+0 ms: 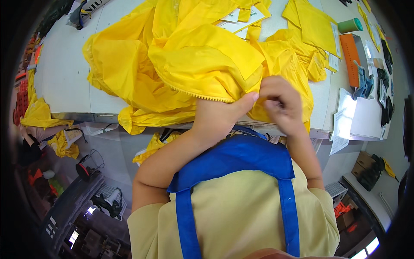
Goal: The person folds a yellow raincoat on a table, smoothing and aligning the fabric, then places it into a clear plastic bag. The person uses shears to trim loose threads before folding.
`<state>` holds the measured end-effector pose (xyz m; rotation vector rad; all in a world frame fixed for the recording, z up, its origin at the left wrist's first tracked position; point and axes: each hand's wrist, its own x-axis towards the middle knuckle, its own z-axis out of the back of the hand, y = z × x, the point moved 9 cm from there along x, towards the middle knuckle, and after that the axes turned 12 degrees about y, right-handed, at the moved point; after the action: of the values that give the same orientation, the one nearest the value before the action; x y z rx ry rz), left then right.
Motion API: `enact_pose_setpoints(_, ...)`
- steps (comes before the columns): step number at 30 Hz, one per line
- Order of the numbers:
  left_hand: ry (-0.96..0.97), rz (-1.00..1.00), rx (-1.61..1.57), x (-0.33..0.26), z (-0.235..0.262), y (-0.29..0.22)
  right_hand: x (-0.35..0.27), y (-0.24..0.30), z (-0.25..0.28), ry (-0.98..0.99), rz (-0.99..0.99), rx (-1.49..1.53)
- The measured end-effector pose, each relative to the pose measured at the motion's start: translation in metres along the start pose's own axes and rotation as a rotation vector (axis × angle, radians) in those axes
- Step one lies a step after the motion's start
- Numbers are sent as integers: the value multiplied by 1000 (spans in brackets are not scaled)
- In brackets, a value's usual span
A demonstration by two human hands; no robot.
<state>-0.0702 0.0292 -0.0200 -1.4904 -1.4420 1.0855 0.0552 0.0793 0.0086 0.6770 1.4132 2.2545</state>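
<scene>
A bright yellow jacket-like garment (202,56) lies bunched on the table in front of me, with a coarse-toothed yellow zipper (189,92) along its near curved edge. My left hand (222,115) is closed on the fabric by the end of the zipper; its thumb presses on top and its other fingers are hidden under the cloth. Just to the right, my right hand (282,103) is curled at the same edge, somewhat blurred. Its fingertips are drawn together, and what lies between them, if anything, cannot be made out.
Folded yellow pieces (310,26) with paper labels lie at the far right of the white table (64,73). Beyond them are a green roll (350,25), an orange box (350,60) and a blue cloth (363,81). Paper sheets (343,118) overhang the right front edge.
</scene>
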Motion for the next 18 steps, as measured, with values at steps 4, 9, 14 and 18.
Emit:
enact_pose_setpoints(4, -14, -4, 226, -7, 2, -14, 4, 16, 43, -131, -35, 180)
enact_pose_setpoints(9, 1, 5, 305, -11, 1, -14, 34, 50, 34, 209, -32, -358)
enact_pose_setpoints(14, -20, -77, 322, -14, 3, -25, 33, 44, 35, 172, -27, -363)
enact_pose_setpoints(18, 0, -61, 353, -14, 2, -27, 34, 42, 29, 146, 16, -321)
